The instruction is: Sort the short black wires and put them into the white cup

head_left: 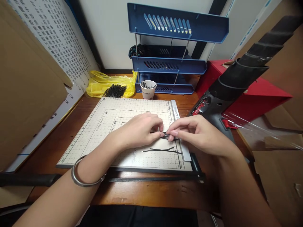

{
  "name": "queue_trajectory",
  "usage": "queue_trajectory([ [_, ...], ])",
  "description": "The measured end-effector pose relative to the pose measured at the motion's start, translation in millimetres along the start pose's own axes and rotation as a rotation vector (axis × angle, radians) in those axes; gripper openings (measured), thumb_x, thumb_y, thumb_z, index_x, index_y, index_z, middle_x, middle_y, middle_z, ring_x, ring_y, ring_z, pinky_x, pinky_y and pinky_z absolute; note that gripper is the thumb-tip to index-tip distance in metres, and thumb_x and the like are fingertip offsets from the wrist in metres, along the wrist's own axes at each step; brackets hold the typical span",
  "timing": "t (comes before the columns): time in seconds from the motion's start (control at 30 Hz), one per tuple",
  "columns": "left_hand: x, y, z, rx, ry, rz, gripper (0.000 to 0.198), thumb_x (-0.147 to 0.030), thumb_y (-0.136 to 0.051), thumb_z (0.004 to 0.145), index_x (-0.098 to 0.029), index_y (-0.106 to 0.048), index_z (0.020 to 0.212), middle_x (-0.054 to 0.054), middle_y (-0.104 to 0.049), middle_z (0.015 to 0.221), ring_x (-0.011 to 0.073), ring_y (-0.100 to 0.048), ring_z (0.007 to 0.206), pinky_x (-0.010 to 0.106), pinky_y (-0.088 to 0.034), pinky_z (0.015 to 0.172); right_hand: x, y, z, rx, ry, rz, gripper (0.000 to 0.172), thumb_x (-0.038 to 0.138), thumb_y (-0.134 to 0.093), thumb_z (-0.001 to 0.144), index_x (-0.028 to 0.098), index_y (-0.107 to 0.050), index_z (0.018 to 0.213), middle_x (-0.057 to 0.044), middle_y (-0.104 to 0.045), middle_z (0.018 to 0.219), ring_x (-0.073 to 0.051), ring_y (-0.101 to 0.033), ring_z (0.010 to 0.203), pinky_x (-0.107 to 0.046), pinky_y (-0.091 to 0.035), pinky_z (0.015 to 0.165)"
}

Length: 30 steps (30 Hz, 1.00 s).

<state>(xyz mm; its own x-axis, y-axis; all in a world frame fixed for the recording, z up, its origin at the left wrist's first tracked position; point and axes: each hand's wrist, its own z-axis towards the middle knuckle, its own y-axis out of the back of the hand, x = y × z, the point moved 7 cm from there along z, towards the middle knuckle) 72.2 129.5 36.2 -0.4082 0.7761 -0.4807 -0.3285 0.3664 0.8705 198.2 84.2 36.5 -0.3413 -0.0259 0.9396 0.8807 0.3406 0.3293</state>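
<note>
Thin black strips [163,137] lie in a small bundle on the cream, grid-printed paper trimmer [99,132]; whether they are tubes or solid sticks I cannot tell. My left hand [142,129], with a metal bangle on its wrist, pinches the bundle's left end between thumb and curled fingers. Close beside it, my right hand [196,132] has thumb and forefinger pressed together on the same strips, near the trimmer's pale right edge bar [181,130]. Two or so loose black strips [161,150] lie crossed on the board, nearer to me. The fingers partly hide the bundle.
A paper cup [148,90] of black pieces and a yellow plastic bag [94,84] bearing a pile of black strips [115,90] stand behind the trimmer. Beyond are blue tiered trays [169,65]. A large black tool [227,82] and red box [255,85] occupy the right.
</note>
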Motion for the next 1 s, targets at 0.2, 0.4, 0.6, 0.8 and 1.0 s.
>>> queue_trajectory([
  [0.2, -1.1, 0.4, -0.9, -0.002, 0.007, 0.009, 0.014, -0.029, -0.064, 0.097, -0.018, -0.066, 0.089, 0.003, -0.067, 0.090, 0.0198, -0.060, 0.085, 0.031, -0.041, 0.073, 0.7, -4.1, -2.2, 0.013, -0.029, 0.361, 0.027, 0.036, -0.082, 0.081, 0.012, -0.076, 0.091, -0.010, -0.077, 0.086, -0.003, -0.044, 0.038, -0.017, -0.025, 0.035],
  [0.4, 0.1, -0.1, -1.3, -0.006, 0.013, 0.003, 0.013, -0.028, -0.064, 0.096, -0.018, -0.066, 0.088, 0.003, -0.067, 0.089, 0.0197, -0.060, 0.085, 0.031, -0.042, 0.073, -4.9, 0.7, -1.7, -0.047, -0.049, 0.461, 0.027, 0.038, -0.085, 0.077, 0.013, -0.077, 0.085, -0.011, -0.077, 0.081, 0.000, -0.037, 0.032, -0.018, -0.019, 0.034],
  [0.6, 0.9, -0.7, -1.2, -0.015, 0.011, 0.000, 0.011, -0.027, -0.066, 0.096, -0.018, -0.068, 0.090, 0.003, -0.068, 0.090, 0.0195, -0.059, 0.085, 0.031, -0.042, 0.074, -7.8, -0.8, 0.9, -0.009, -0.083, 0.507, 0.023, 0.034, -0.085, 0.077, 0.013, -0.077, 0.083, -0.009, -0.077, 0.080, 0.000, -0.037, 0.032, -0.016, -0.014, 0.033],
  [0.8, 0.3, -0.4, -1.3, -0.005, 0.018, -0.002, 0.009, -0.025, -0.065, 0.095, -0.018, -0.070, 0.092, 0.003, -0.068, 0.090, 0.0207, -0.060, 0.087, 0.032, -0.042, 0.076, -9.9, -3.2, 0.1, 0.075, -0.109, 0.525, 0.024, 0.031, -0.085, 0.076, 0.012, -0.072, 0.081, -0.008, -0.075, 0.076, 0.000, -0.035, 0.033, -0.016, -0.014, 0.033],
  [1.0, 0.9, -0.6, -1.1, -0.005, 0.023, 0.008, 0.009, -0.026, -0.066, 0.095, -0.018, -0.069, 0.092, 0.003, -0.068, 0.091, 0.0211, -0.060, 0.088, 0.032, -0.043, 0.076, -15.7, -3.1, -1.4, 0.098, -0.165, 0.465, 0.027, 0.019, -0.091, 0.063, 0.012, -0.066, 0.071, 0.001, -0.062, 0.055, -0.002, -0.039, 0.039, -0.013, -0.025, 0.035],
])
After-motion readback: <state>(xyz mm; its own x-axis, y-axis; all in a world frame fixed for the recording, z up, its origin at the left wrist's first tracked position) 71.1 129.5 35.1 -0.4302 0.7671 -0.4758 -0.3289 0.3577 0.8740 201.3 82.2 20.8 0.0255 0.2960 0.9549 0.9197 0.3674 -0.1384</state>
